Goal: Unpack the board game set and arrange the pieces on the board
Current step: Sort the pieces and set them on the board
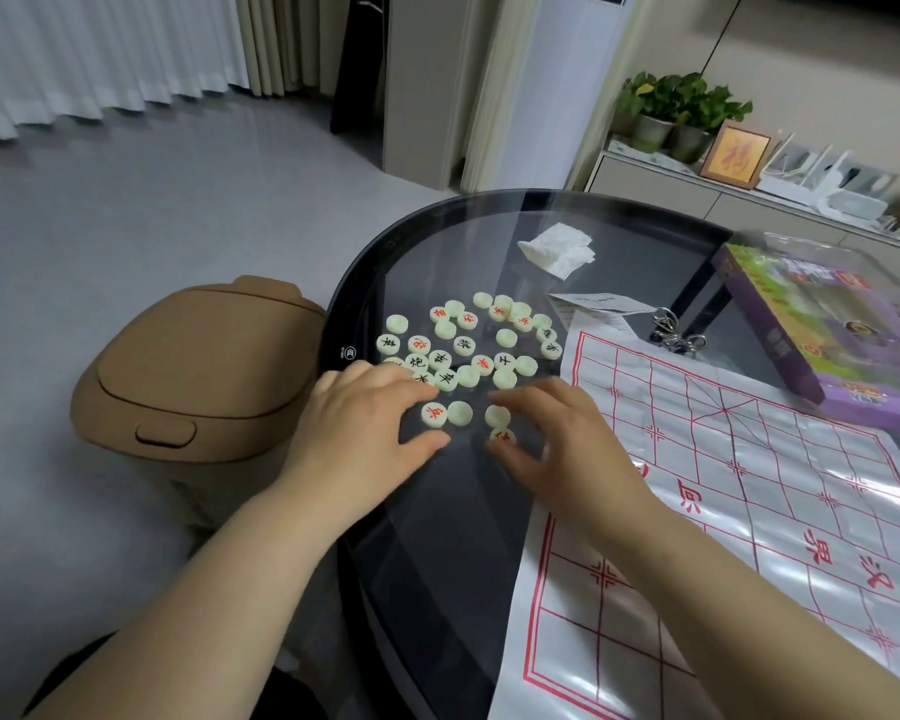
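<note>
at the upper left of the frame, pleated white curtains (pixel 100 59) hang over a pale glossy floor. below them, at the left centre, a tan plastic bin (pixel 198 371) with a rounded lid stands just beside the table. the round table (pixel 344 314) has a dark rim and a smoky glass top. the left hand (pixel 357 433) lies at the near left edge of the pieces, fingers spread and almost straight, fingertips covering a few discs, thumb stretched to the right, grasping nothing. the game pieces (pixel 468 345) are small creamy discs, some showing red or black characters and some blank. they lie in a loose cluster on the bare glass at the centre of the frame, none on the board. beyond them sits a crumpled white tissue (pixel 557 249). the right hand (pixel 557 439) hovers over the cluster's near right edge, fingers lightly bent and blurred. its thumb is at a red-marked piece (pixel 502 436), but whether it grips that disc cannot be told. to the right, the board (pixel 749 485), a creased shiny white sheet printed with a red grid, covers the table's right part. at its far edge lie a paper slip (pixel 601 304) and a tangle of metal rings (pixel 674 332), and a purple cardboard box (pixel 822 324) sits near the right edge of the frame. at the upper right, leafy potted plants (pixel 681 106) and a framed picture (pixel 734 155) stand on a low cabinet.
</note>
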Available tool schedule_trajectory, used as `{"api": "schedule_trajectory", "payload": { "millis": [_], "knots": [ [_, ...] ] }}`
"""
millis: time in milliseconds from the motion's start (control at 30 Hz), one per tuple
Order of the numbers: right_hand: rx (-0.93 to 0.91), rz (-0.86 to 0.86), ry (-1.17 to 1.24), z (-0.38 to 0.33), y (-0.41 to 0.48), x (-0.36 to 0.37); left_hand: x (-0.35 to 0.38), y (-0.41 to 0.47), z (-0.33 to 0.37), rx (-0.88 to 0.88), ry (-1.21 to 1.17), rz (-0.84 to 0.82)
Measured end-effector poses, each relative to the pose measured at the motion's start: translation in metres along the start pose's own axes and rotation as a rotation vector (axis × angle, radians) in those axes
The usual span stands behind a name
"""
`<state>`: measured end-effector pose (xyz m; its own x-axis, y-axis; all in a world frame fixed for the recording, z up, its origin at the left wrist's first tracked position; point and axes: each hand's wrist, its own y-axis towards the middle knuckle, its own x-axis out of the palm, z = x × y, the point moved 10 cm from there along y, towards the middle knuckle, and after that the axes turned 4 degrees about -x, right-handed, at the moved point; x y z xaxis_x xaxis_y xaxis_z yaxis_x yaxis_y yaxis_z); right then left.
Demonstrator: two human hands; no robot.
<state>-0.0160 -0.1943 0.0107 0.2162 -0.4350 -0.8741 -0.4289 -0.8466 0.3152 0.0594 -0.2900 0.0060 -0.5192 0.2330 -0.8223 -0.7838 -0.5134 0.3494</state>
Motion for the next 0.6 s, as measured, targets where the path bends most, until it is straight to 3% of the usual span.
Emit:
{"api": "schedule_trajectory", "payload": {
  "millis": [300, 467, 600],
  "knots": [
    [-0.088, -0.121, -0.211, -0.011, 0.028, 0.028, 0.004, 0.005, -0.004, -0.010, -0.005, 0.026],
    [-0.254, -0.041, -0.556, -0.026, 0.029, 0.024, 0.002, -0.001, -0.006, 0.016, -0.054, 0.004],
    [-0.336, -0.013, -0.607, -0.034, 0.029, 0.021, 0.001, -0.002, -0.007, 0.022, -0.083, -0.013]
  ]
}}
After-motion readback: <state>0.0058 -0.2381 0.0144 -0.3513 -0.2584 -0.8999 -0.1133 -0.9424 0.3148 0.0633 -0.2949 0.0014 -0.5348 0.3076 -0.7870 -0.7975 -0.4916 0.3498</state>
